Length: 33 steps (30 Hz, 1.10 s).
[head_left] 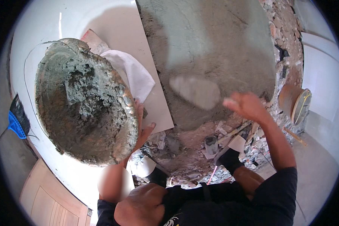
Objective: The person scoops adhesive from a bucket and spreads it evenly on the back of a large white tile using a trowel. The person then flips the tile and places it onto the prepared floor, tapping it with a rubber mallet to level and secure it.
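A large, rough tub (54,109) crusted with grey mortar fills the left side, tilted, with clumps of wet mortar inside. My left hand (142,124) grips its right side, partly hidden behind the rim. My right hand (243,105) is closed round the handle of a trowel (195,90), whose pale blade is blurred by motion over wet grey mortar (211,45) on the floor. A white cloth (133,79) lies behind the tub, on a pale flat board (122,26) beside the mortar.
A blue broom head (17,122) is at far left, a wooden door (52,192) at lower left. Rubble (182,165) with a small can (211,145) lies by my feet. A round rusty container (290,101) and white sheets (320,79) are at right, near a thin stick (295,136).
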Motion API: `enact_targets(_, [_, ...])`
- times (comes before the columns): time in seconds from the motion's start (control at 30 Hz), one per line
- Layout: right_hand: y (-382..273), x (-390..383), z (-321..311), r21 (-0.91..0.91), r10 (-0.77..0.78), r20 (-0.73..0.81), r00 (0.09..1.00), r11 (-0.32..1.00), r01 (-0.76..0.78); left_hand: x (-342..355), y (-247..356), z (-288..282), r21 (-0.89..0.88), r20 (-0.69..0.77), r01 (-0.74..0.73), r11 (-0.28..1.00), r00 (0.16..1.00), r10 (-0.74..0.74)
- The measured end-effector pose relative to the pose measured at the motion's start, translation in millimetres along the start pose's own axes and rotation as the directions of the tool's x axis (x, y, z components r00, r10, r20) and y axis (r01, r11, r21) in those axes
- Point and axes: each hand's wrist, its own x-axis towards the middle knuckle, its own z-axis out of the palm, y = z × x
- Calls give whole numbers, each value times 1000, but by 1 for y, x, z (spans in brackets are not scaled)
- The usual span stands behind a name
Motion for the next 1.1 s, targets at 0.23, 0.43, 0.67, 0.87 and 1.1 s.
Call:
enact_targets(0.23, [-60,117,-83,-87,-234,-394,889,972,217,1,4,-5,-14,88,105,994,991,-103])
enact_targets(0.43, [-91,135,-88,-186,-197,-132,971,968,171,2,17,-15,78,82,146,986,985,-152])
enact_targets(0.67, [-64,-21,49,53,-29,-218,976,998,41,4,23,-24,82,47,115,990,992,-119])
enact_targets(0.87, [-46,-104,114,44,54,-130,990,998,-48,2,14,-16,18,81,119,993,989,-120])
enact_targets(1.1, [-5,-26,95,-22,82,-428,900,995,-100,6,4,-5,54,30,-17,998,999,16])
